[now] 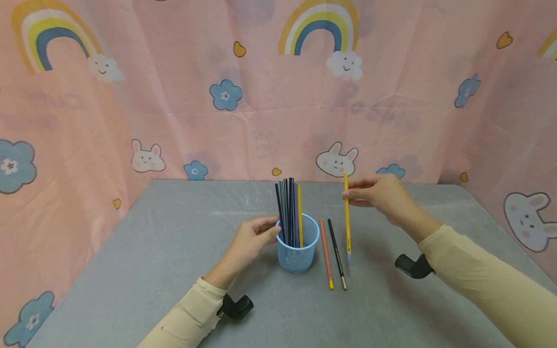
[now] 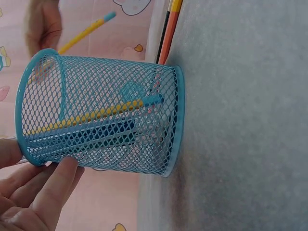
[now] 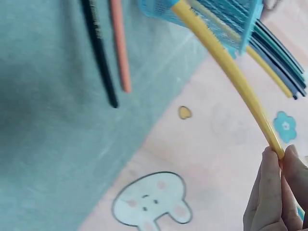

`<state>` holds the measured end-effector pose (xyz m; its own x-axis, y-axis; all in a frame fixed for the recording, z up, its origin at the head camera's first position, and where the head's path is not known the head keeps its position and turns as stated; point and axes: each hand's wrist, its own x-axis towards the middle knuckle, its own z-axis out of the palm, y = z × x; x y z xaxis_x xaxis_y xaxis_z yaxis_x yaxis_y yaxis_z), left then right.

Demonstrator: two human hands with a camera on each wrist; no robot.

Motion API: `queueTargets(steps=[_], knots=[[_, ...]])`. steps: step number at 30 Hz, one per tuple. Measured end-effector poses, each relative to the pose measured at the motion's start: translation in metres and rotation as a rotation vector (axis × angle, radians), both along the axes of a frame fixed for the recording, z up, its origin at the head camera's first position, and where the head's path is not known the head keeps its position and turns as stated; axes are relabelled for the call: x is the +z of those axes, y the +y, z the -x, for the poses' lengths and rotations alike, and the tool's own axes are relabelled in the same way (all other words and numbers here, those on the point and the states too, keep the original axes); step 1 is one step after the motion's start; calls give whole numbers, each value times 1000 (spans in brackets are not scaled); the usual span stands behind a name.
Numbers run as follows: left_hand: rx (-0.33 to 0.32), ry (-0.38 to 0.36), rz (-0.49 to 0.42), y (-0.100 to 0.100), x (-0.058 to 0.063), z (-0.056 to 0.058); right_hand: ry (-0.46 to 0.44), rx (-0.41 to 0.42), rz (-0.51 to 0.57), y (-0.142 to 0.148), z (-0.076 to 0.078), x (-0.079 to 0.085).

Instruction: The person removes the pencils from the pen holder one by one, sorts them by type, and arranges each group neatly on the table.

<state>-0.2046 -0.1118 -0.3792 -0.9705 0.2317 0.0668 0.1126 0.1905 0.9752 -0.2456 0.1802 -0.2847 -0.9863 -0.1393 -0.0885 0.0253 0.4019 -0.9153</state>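
A light blue mesh pencil cup (image 1: 296, 260) stands upright on the grey table. Inside it lean several dark pencils (image 1: 286, 208) and one yellow pencil (image 1: 300, 208). My left hand (image 1: 250, 239) holds the cup at its left side, thumb by the rim and fingers (image 2: 57, 185) against the mesh. To the right of the cup, my right hand (image 1: 383, 195) pinches another yellow pencil (image 3: 236, 79) near its upper end, between thumb and fingertips. That pencil hangs nearly upright, its blue end down. Between cup and right hand lie an orange pencil (image 1: 326, 253) and a black pencil (image 1: 337, 253), side by side.
The grey table (image 1: 174, 261) reaches back to a pink cloth (image 1: 183, 106) printed with rainbows, rabbits and flowers, which also hangs along both sides. A black wrist-worn device (image 1: 237, 307) sticks out at the left sleeve, and a similar black device (image 1: 413, 267) at the right.
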Motion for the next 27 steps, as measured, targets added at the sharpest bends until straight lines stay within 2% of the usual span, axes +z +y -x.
queueTargets(steps=[10, 17, 22, 27], knots=[[15, 6, 13, 0, 0, -1, -105, -33, -82, 17, 7, -46], [28, -14, 22, 0, -3, -2, -176, -70, -124, 15, 14, -72], [24, -6, 31, 0, -4, -2, -210, -106, -112, 14, 14, -83], [26, -9, 25, 1, 0, -2, -196, -88, -130, 16, 15, -87]])
